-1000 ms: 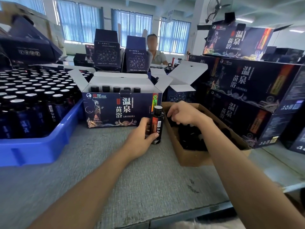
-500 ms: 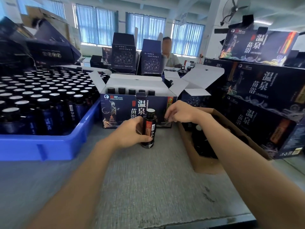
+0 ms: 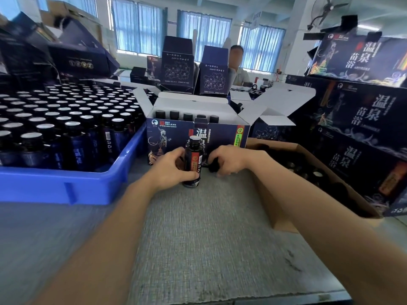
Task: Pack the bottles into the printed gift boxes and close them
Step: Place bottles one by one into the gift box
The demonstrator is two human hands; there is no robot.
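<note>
Grey felt table, busy packing room. I'd say it's well underway but nowhere near done. On the right, at least three closed boxes are stacked. One blue crate holds dozens of bottles, too many to count, and one brown carton has more. One open gift box has its flaps up with five caps showing. My left hand is wrapped round one bottle standing on the table just in front of it. My right hand is curled over a dark item, can't tell what.

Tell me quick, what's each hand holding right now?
Left hand: grips the upright bottle.
Right hand: fingers curled round a dark object, probably another bottle.
</note>
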